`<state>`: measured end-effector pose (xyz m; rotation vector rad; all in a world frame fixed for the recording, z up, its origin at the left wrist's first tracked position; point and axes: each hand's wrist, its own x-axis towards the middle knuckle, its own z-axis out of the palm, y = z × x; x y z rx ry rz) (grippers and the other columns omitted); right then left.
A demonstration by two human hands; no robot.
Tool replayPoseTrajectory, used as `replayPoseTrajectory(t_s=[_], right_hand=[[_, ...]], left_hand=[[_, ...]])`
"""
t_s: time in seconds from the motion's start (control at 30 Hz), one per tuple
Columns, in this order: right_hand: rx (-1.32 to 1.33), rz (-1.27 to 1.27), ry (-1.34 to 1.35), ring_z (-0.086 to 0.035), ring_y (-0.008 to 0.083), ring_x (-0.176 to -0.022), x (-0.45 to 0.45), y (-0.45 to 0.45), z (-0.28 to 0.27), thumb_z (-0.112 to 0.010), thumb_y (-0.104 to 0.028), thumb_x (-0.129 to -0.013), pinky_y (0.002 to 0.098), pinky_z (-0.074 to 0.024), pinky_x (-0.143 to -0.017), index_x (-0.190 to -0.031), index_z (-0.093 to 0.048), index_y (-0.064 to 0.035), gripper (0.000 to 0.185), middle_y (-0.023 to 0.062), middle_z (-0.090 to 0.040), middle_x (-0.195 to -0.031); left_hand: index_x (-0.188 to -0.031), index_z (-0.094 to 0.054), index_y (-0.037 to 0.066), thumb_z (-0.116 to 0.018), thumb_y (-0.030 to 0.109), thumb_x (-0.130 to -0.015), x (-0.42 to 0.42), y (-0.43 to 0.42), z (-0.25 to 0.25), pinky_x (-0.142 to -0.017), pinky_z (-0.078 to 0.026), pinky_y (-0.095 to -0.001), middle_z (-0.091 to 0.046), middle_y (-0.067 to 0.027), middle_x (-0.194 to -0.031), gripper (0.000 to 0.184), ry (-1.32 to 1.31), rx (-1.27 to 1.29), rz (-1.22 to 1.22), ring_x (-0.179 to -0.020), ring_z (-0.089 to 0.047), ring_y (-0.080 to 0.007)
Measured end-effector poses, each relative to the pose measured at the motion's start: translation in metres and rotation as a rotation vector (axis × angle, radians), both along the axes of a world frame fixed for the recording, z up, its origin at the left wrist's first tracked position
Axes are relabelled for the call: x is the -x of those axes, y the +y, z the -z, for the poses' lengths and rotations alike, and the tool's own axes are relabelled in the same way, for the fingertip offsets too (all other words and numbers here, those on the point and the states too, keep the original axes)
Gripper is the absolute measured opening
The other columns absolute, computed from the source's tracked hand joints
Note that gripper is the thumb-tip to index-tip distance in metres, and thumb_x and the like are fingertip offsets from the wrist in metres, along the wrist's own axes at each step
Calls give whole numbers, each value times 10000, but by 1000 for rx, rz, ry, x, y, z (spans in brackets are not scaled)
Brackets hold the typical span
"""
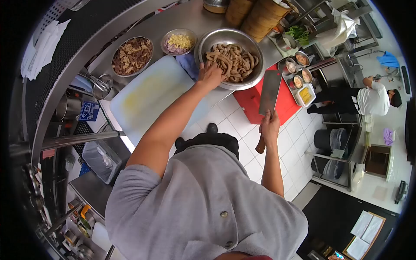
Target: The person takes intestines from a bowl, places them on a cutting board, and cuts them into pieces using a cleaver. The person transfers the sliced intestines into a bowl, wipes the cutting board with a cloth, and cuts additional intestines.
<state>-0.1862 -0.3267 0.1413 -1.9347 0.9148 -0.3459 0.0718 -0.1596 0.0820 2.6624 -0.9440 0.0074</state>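
My left hand [210, 75] reaches over the near left rim of a large steel bowl [257, 77]. Its fingers are a little apart and touch the brown, curled strips of food [234, 61] inside. My right hand [270, 125] is closed round the wooden handle of a cleaver [271, 92]. The broad blade points up and away from me, right of the bowl and above a red box [287, 100]. A pale cutting board [154, 93] with yellow stains lies left of the bowl, beneath my left forearm.
Behind the board stand a bowl of chopped brown food [132, 56] and a smaller bowl of yellow and purple pieces [179, 42]. Bamboo steamers [263, 21] stand behind the steel bowl. Small food containers [305, 95] are at right. A person in white [373, 99] stands farther right.
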Motion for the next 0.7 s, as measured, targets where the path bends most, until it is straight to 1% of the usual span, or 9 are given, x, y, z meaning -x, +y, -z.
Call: replayPoseTrajectory(t_s=[0.17, 0.23, 0.27, 0.3, 0.37, 0.4, 0.57, 0.63, 0.7], right_hand=[[-181, -30, 3, -498, 126, -415, -4, 20, 9, -473, -238, -1119, 309, -428, -383, -985, -515, -21, 258, 23, -500, -608], [-249, -79, -29, -464, 101, -415, -11, 38, 8, -464, -273, -1130, 280, -419, -380, -1082, -515, -29, 254, 7, -482, -653], [-253, -93, -35, -472, 99, -419, -16, 46, 8, -473, -298, -1129, 279, -417, -378, -1075, -515, -30, 277, 6, -485, -653], [-262, -101, -28, -472, 99, -419, -20, 55, 5, -473, -298, -1129, 279, -417, -378, -1075, -515, -30, 277, 6, -485, -653], [-209, -173, -24, -481, 99, -424, -29, 74, 4, -479, -320, -1129, 279, -416, -378, -1066, -516, -34, 295, 5, -487, -653], [-243, -205, -44, -486, 96, -420, -31, 81, 11, -485, -333, -1128, 273, -409, -373, -1055, -518, -38, 306, 7, -492, -650], [-280, -346, -52, -480, 88, -404, -39, 132, 22, -495, -329, -1126, 261, -390, -355, -1034, -521, -40, 305, 9, -506, -643], [-292, -394, -26, -480, 88, -401, -39, 151, 28, -500, -325, -1124, 263, -391, -353, -1036, -519, -40, 299, 6, -500, -631], [-280, -433, -23, -493, 89, -402, -38, 167, 33, -500, -299, -1124, 276, -396, -350, -1020, -522, -37, 283, 4, -495, -606]], left_hand=[[-992, -746, 60, -628, 258, -1005, -28, 17, 11, -1025, -397, -557, -662, -147, -1156, 230, 83, 107, 127, -1174, -575, -364], [-1021, -698, 26, -639, 222, -993, -29, 34, 8, -973, -473, -550, -656, -193, -1165, 206, 183, 509, 156, -1141, -621, -367], [-982, -623, 31, -592, 217, -1050, -30, 48, 9, -843, -544, -478, -662, -136, -1075, 199, 144, 565, 142, -984, -683, -321], [-982, -623, 31, -592, 217, -1050, -25, 67, 2, -843, -544, -478, -662, -136, -1075, 199, 148, 558, 131, -984, -683, -321], [-1052, -593, 36, -545, 293, -1100, -10, 109, -23, -769, -563, -429, -643, -91, -986, 266, 1202, 1063, -75, -840, -704, -237], [-1084, -579, 42, -527, 371, -1112, 0, 133, -37, -639, -529, -357, -607, -31, -893, 334, 1252, 1110, -144, -705, -642, -149], [-1069, -615, 38, -626, 426, -1058, 22, 244, -36, -574, -442, -295, -584, 5, -751, 387, 915, 731, -276, -660, -545, -115], [-1033, -636, 37, -683, 411, -1021, 40, 284, -26, -575, -436, -311, -603, -22, -732, 378, 598, 477, -224, -643, -537, -117], [-1052, -672, 23, -718, 365, -995, 59, 316, -16, -617, -476, -340, -674, -76, -770, 350, 663, 495, -251, -676, -604, -153]])
